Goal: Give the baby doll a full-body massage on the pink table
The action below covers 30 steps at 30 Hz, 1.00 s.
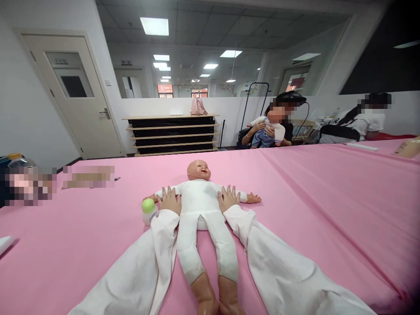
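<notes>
From where I stand, a pink cloth [328, 210] spreads wide, and on it, in the middle, a doll [201, 201] in white lies on its back, arms out. The person's left hand [169, 202] and right hand [229, 201] rest flat on its arms, one on each, fingers extended and slightly spread, gripping nothing. A green-capped bottle [149, 213] stands just beside the left wrist; I can't tell if they touch.

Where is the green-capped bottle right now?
The green-capped bottle stands left of centre in the head view, on the pink tablecloth beside the left hand.
</notes>
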Tool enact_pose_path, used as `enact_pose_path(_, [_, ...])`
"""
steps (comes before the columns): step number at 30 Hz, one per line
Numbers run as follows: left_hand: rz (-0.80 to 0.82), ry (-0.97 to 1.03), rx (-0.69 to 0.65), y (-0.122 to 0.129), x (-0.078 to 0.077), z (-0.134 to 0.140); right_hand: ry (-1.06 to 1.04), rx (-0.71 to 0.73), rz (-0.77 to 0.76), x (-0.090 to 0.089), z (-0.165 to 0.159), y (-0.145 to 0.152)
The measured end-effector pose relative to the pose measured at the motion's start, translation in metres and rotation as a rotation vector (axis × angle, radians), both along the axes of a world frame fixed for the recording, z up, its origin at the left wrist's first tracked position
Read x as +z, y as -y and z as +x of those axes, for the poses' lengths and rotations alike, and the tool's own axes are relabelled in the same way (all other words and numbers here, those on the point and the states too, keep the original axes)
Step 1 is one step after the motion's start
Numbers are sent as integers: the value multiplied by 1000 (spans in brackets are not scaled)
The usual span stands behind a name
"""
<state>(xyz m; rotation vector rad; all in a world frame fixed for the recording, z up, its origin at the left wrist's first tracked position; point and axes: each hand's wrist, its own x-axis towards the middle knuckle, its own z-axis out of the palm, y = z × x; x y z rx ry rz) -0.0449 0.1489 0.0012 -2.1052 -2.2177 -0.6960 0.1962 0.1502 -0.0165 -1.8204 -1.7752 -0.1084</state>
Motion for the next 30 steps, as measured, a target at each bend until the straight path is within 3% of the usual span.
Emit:
enact_pose_path(4, [61, -1, 90, 1, 1, 0, -15, -27, 50, 3, 1, 2])
enact_pose_path(6, [101, 17, 25, 1, 2, 0, -8, 4, 77, 7, -1, 3])
enact_pose_path(9, [96, 35, -155, 1, 4, 1, 39, 203, 81, 13, -4, 5])
enact_pose_path(12, [26, 31, -261, 0, 6, 1, 56, 401, -35, 17, -5, 7])
enact_pose_path(14, [-11, 12, -282, 0, 6, 1, 41, 419, -108, 18, -5, 7])
enact_pose_path(18, [-61, 2, -227, -1, 5, 1, 35, 325, -155, 18, -5, 5])
enact_pose_path(26, [-38, -67, 92, 0, 0, 0, 110, -152, -180, 18, -7, 8])
enact_pose_path(30, [-15, -80, 97, 0, 0, 1, 108, -151, -79, 16, -4, 6])
